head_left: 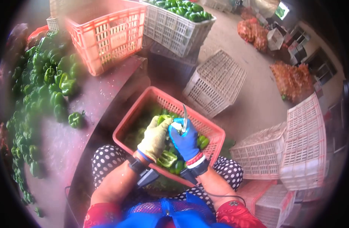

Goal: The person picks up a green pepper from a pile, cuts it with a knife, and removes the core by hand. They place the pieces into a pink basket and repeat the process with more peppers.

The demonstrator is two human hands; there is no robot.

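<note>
My left hand (154, 138), in a cream glove, is closed around a green bell pepper (164, 118) above the red crate. Close beside it, my right hand (184, 141) wears a blue glove and grips a knife with a thin curved blade (185, 114) pointing up. A whitish piece (177, 126), perhaps a pepper core, shows between the two hands. Below them the red crate (125, 142) holds several green peppers, among them a cut-open pepper (167, 159). The knife's handle is hidden in my fist.
To the left, a table (94, 95) bears a heap of green peppers (41, 76). An orange crate (113, 38) sits at its far end, near a white crate (178, 32) full of peppers. More crates (216, 83) stand ahead and right (303, 144). Filled net sacks (292, 81) lie farther off.
</note>
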